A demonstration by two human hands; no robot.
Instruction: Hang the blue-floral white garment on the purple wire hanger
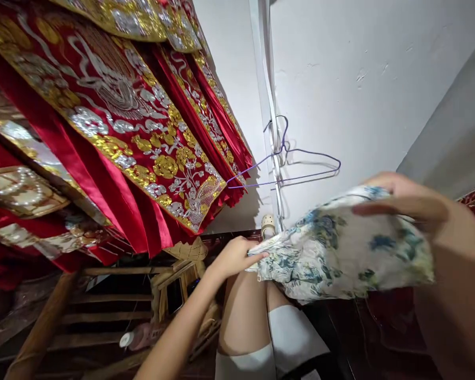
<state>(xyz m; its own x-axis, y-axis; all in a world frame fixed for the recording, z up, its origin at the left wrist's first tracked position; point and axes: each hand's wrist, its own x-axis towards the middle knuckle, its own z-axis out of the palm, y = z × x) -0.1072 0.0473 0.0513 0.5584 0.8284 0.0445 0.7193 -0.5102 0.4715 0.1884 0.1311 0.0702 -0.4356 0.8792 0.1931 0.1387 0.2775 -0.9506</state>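
A white cloth garment with a blue and green floral print (pixel 332 248) stretches between my two hands above my knees. My left hand (pixel 241 256) pinches its gathered left end between thumb and fingers. At the upper right edge, my right hand (pixel 396 195) grips the fabric; motion blurs its fingers and part of the cloth. The garment's exact kind does not show clearly. Beyond it a purple wire hanger (pixel 312 153) hangs against the wall with nothing on it.
Red embroidered hangings with gold and silver (pixel 166 163) fill the left. White straps or pipes (pixel 266 63) run down the white wall (pixel 360 79). Bamboo furniture (pixel 114 298) stands at lower left, with a white-capped bottle (pixel 136 338) beside it. A pale perforated fitting (pixel 267 224) sits low by the wall.
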